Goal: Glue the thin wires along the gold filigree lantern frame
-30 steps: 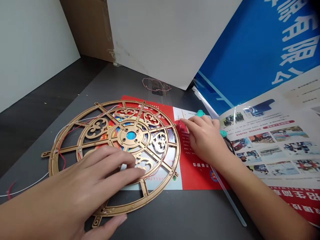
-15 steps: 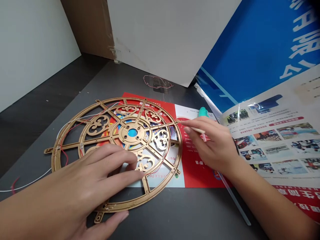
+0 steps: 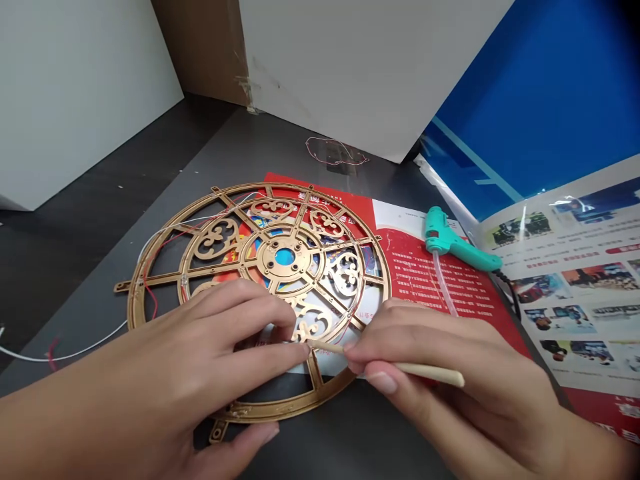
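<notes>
A gold round openwork frame [image 3: 283, 269] with scroll ornaments lies flat, with thin red and white wires [image 3: 103, 351] running along its rings and trailing off left. My left hand [image 3: 215, 353] lies over its near left part, fingers closed onto an inner ring and thumb outside the rim. What sits under those fingertips is hidden. In a pinch, my right hand [image 3: 480, 393] holds a thin pale wooden stick [image 3: 430, 373]. The stick's tip touches the frame beside a near scroll ornament, right by my left index fingertip.
A teal glue gun [image 3: 465, 252] with a translucent glue stick [image 3: 443, 283] lies at the right on a red and white printed sheet [image 3: 425, 267]. A loop of thin wire [image 3: 337, 160] rests farther back. White panels [image 3: 360, 73] stand behind, and a glossy poster [image 3: 585, 320] lies right.
My right hand has brought the stick from the frame's right rim down and left to my left fingertips. The glue gun has come into fuller view. My left hand keeps its place on the frame.
</notes>
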Tool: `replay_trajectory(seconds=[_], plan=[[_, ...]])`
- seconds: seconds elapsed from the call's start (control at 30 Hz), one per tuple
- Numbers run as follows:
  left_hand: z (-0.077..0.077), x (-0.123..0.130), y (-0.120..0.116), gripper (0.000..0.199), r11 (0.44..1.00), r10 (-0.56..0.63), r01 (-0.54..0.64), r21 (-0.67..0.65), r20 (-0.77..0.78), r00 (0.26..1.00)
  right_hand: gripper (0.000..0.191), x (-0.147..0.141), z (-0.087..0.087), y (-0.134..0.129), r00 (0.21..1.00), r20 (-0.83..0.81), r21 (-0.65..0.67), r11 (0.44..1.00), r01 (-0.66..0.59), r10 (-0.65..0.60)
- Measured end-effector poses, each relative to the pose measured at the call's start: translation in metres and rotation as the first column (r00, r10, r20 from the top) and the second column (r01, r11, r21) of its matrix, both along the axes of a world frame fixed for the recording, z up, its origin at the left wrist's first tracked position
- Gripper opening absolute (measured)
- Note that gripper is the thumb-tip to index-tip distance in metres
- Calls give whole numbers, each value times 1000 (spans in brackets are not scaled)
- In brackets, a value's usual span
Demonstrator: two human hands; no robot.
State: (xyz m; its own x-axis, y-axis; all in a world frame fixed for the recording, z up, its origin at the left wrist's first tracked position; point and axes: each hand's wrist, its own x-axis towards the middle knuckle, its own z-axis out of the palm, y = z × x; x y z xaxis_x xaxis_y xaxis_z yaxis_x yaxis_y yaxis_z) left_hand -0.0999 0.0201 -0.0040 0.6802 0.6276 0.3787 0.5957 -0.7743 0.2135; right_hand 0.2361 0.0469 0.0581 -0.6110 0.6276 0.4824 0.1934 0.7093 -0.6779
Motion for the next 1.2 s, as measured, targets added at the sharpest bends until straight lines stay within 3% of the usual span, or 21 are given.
replay_trajectory(seconds=[0.13,0.37,0.63,0.83,0.93,1.07,1.2], plan=[[-1,1,-2,50,994,36,-32,-106,33,999,10,-2,2,1,999,39,48,998,32,-34],[1,1,-1,50,993,39,-31,-112,77,996,23,-2,7,1,991,132,81,996,25,-36],[1,2,-2,56,991,34,-21,-129,99,994,22,1,1,-4,988,151,63,998,10,-19],[3,3,-1,33,993,19,-12,-119,57,998,19,0,-2,-4,992,126,41,999,8,-13],[3,3,-1,42,994,13,-6,-112,63,998,12,-9,4,-1,986,164,47,999,19,-26],[-7,-2,-5,59,996,2,8,-91,111,994,34,-28,14,5,978,208,132,991,-1,-27],[-25,-11,-9,56,996,-7,24,-87,199,980,37,-26,10,5,967,255,203,979,-23,-30]])
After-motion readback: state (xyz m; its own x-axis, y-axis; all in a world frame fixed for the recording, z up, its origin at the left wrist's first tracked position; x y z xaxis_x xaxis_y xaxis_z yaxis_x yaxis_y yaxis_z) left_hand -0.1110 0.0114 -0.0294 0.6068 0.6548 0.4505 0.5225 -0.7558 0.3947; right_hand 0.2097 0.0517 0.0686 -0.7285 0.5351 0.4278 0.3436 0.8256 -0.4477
